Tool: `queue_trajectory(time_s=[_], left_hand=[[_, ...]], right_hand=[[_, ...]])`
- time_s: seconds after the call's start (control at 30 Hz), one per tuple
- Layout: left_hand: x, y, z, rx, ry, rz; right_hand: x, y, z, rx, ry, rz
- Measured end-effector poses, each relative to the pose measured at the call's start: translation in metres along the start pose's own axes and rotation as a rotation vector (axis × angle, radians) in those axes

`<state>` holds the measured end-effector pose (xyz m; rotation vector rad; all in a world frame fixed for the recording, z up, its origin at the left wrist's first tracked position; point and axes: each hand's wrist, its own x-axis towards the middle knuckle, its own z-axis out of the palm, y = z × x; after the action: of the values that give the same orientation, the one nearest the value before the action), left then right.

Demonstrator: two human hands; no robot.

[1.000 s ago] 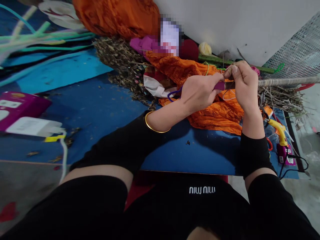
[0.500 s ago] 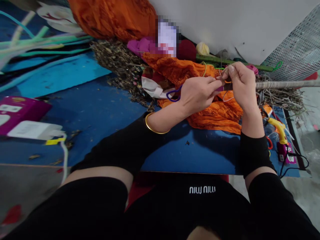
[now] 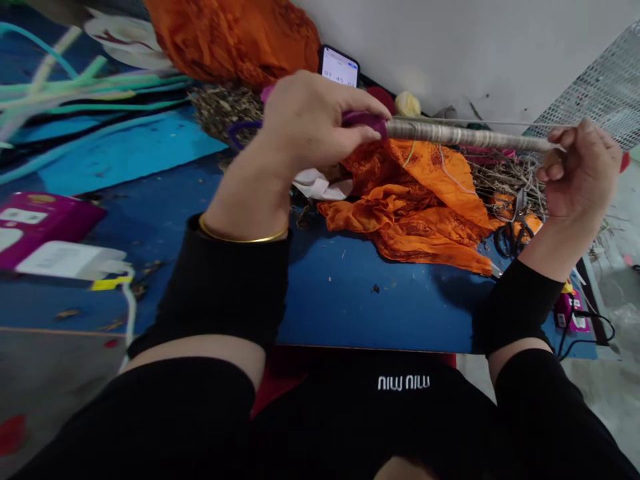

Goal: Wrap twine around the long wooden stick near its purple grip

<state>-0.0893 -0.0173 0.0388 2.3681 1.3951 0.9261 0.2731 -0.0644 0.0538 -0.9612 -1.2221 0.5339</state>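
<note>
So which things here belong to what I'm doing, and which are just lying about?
In hand: wrapped stick, held by the left hand; thread, stretched to the right hand.
Seemingly just lying about: orange cloth, phone, white charger, dry twigs.

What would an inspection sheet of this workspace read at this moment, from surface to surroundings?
Surface: blue table, scattered with dry bits.
Job's things: thread-wrapped rod, held up; pale thread running straight alongside.
Clutter: crumpled orange cloth, dry stems, lit phone.
Left hand: closed around the rod's purple end.
Right hand: at the rod's other end, apparently pinching the thread; contact with the rod unclear.
Cables: white cable left, black cable right.
Surroundings: pale wall, mesh panel.
</note>
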Motion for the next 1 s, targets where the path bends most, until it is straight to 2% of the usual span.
queue_trajectory(time_s=[0.13,0.2,0.3,0.37,0.5,0.53,0.6,0.7,0.8,0.87,1.0], left_hand=[[-0.007,-0.01,-0.028,-0.036,-0.018,-0.002],[-0.009,-0.016,-0.035,-0.064,0.013,-0.002],[-0.01,-0.025,-0.04,-0.096,0.073,-0.004],[-0.012,-0.031,-0.043,-0.117,0.125,0.01],[-0.016,-0.038,-0.049,-0.12,0.248,0.01],[-0.016,-0.039,-0.051,-0.104,0.261,0.003],[-0.017,-0.04,-0.053,-0.074,0.248,-0.008],[-0.016,-0.04,-0.054,-0.067,0.262,0.007],[-0.017,-0.037,-0.056,-0.095,0.237,-0.008],[-0.018,-0.033,-0.059,-0.09,0.16,-0.046],[-0.019,-0.026,-0.066,0.009,-0.009,-0.126]], right_hand=[[0.005,-0.005,-0.024,-0.104,0.299,0.036],[0.002,-0.01,-0.031,-0.199,0.34,0.04],[-0.006,-0.016,-0.041,-0.31,0.308,0.092],[-0.012,-0.019,-0.048,-0.397,0.186,0.126],[-0.019,-0.023,-0.058,-0.544,-0.295,0.287],[-0.02,-0.023,-0.058,-0.534,-0.378,0.305],[-0.02,-0.022,-0.055,-0.461,-0.43,0.261],[-0.018,-0.017,-0.046,-0.31,-0.363,0.2],[-0.01,-0.011,-0.044,-0.192,-0.213,0.129],[-0.003,-0.006,-0.052,-0.089,-0.085,0.05],[0.017,0.011,-0.088,-0.016,0.084,0.001]])
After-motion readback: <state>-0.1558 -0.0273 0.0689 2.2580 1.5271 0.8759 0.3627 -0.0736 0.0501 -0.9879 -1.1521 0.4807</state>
